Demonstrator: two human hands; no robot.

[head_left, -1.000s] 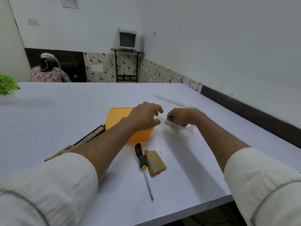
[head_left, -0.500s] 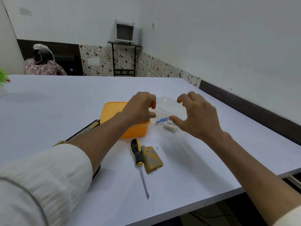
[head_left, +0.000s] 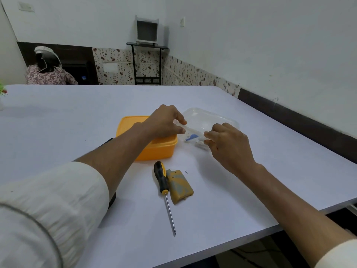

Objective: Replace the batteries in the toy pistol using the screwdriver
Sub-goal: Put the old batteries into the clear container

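Observation:
A black-and-yellow screwdriver point(head_left: 163, 181) lies on the white table point(head_left: 58, 132), tip toward me. Beside it rests the toy pistol's yellow-grey battery cover point(head_left: 180, 187), and a tiny screw point(head_left: 186, 171) lies just past it. My left arm hides most of the toy pistol point(head_left: 107, 141); only dark bits show. A small clear plastic box point(head_left: 195, 137) with a blue item inside sits right of the orange container point(head_left: 148, 144). My left hand point(head_left: 166, 122) pinches the box's left edge. My right hand point(head_left: 228, 146) grips its right end with curled fingers.
A clear lid point(head_left: 212, 117) lies flat just behind the small box. The table's front edge runs close below the screwdriver tip, and a wall stands to the right. Another person point(head_left: 48, 72) sits beyond the far edge. A green plant point(head_left: 2, 89) shows at the far left.
The clear lid, lifted one second ago, now lies flat behind the box. My right hand, spread open above the box half a second ago, has closed on its right end.

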